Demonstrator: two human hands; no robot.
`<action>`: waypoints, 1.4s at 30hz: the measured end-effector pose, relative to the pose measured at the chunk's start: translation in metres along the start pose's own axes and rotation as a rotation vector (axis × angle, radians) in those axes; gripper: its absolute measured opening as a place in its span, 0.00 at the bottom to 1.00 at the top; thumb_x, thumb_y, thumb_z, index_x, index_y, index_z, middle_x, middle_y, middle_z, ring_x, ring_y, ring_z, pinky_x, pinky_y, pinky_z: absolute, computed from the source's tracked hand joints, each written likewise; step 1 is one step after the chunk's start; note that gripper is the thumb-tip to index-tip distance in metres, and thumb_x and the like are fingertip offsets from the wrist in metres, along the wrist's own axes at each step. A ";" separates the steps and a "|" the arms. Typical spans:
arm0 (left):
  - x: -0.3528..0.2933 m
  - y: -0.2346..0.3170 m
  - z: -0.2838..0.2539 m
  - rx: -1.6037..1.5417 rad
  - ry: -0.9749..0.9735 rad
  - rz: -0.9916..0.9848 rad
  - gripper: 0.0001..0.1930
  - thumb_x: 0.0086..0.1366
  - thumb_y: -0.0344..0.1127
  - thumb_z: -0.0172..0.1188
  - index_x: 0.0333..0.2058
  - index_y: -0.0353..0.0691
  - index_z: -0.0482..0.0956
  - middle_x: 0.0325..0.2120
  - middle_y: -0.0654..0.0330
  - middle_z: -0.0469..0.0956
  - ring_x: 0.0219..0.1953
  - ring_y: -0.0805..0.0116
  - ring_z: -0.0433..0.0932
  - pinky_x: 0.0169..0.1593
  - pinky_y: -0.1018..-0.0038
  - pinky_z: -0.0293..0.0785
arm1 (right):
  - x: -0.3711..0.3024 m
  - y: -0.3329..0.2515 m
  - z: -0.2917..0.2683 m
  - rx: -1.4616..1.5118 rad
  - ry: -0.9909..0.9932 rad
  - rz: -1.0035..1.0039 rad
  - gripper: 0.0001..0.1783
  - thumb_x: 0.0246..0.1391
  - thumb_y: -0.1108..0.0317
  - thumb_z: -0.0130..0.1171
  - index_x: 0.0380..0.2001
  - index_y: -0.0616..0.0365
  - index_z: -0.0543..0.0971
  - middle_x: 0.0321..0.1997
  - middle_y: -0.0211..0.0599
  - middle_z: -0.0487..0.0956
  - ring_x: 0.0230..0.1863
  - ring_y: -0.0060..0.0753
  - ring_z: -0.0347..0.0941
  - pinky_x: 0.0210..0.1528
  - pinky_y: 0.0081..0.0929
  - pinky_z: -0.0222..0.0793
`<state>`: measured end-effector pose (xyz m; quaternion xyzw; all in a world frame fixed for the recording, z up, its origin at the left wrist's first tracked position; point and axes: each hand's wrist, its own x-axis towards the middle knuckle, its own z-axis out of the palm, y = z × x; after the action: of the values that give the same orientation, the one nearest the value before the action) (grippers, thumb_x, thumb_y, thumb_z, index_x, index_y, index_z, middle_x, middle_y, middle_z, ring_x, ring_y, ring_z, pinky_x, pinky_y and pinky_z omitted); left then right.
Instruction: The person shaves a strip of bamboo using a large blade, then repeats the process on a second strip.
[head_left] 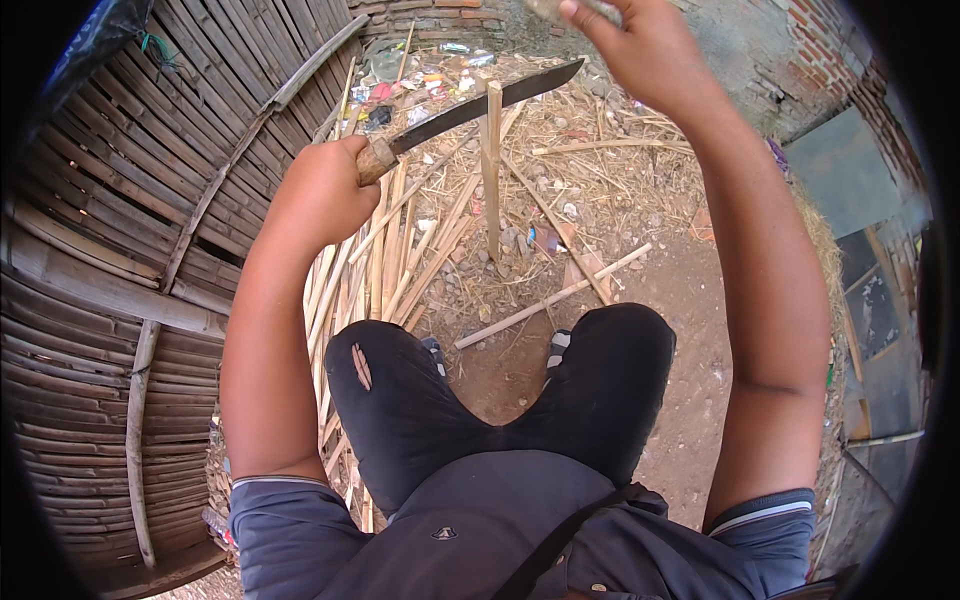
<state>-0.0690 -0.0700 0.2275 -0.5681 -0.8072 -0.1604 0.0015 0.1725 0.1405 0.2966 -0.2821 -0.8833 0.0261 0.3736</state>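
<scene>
Wears a badge (pixel 443 533) on the dark shirt (pixel 480 495), too small to read, and looks over bright scraps of litter (pixel 380 92), likewise unreadable at this distance. Reaches the left forearm (pixel 268 340) and right forearm (pixel 765 235) forward, well apart, above bent, spread knees in dark trousers (pixel 400 400). Holds the left hand (pixel 325 190) back upward, clamped round the wooden handle (pixel 378 160) of the knife (pixel 450 120). Holds the right hand (pixel 645 50) higher, near the upper edge, closed on a grey piece (pixel 604 12), partly cut off; cannot tell its kind. Points the knife up and rightward, long axis slanting from the left fist to a tip beyond the stick (pixel 493 180). Meets the stick's top end with the blade, showing wood in front of the metal; cannot tell the depth of any cut. Has the stick upright on the ground (pixel 690 290) ahead of the shoes (pixel 558 350), right of loose slats (pixel 378 262) and just beyond a rod (pixel 550 297) lying slantwise.
</scene>
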 end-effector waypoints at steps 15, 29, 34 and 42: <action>-0.005 -0.002 0.002 0.004 0.014 -0.008 0.14 0.56 0.30 0.63 0.42 0.34 0.82 0.34 0.38 0.82 0.41 0.39 0.82 0.48 0.54 0.78 | -0.024 0.010 0.038 -0.220 -0.115 -0.115 0.21 0.68 0.54 0.59 0.63 0.27 0.79 0.51 0.46 0.83 0.49 0.47 0.78 0.58 0.46 0.73; -0.010 -0.010 0.007 0.007 0.058 0.026 0.11 0.56 0.31 0.66 0.38 0.34 0.81 0.27 0.41 0.81 0.34 0.40 0.81 0.41 0.56 0.76 | -0.006 0.004 0.018 0.017 0.073 -0.109 0.16 0.69 0.54 0.57 0.56 0.38 0.83 0.44 0.44 0.87 0.44 0.46 0.84 0.52 0.48 0.79; -0.004 -0.008 0.007 0.046 0.082 0.068 0.13 0.56 0.30 0.66 0.40 0.33 0.82 0.29 0.40 0.82 0.36 0.39 0.81 0.43 0.56 0.77 | -0.017 0.023 0.047 -0.151 0.006 -0.188 0.18 0.70 0.52 0.55 0.59 0.36 0.81 0.46 0.47 0.86 0.43 0.43 0.84 0.52 0.46 0.79; -0.009 -0.008 0.014 0.050 0.036 0.026 0.15 0.56 0.31 0.64 0.42 0.34 0.82 0.31 0.38 0.82 0.39 0.38 0.82 0.46 0.55 0.78 | -0.035 0.016 0.050 -0.088 0.139 -0.243 0.14 0.69 0.57 0.58 0.51 0.43 0.87 0.31 0.40 0.84 0.35 0.34 0.82 0.43 0.41 0.78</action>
<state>-0.0702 -0.0773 0.2100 -0.5752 -0.8034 -0.1503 0.0323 0.1663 0.1440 0.2343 -0.1903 -0.8833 -0.0777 0.4213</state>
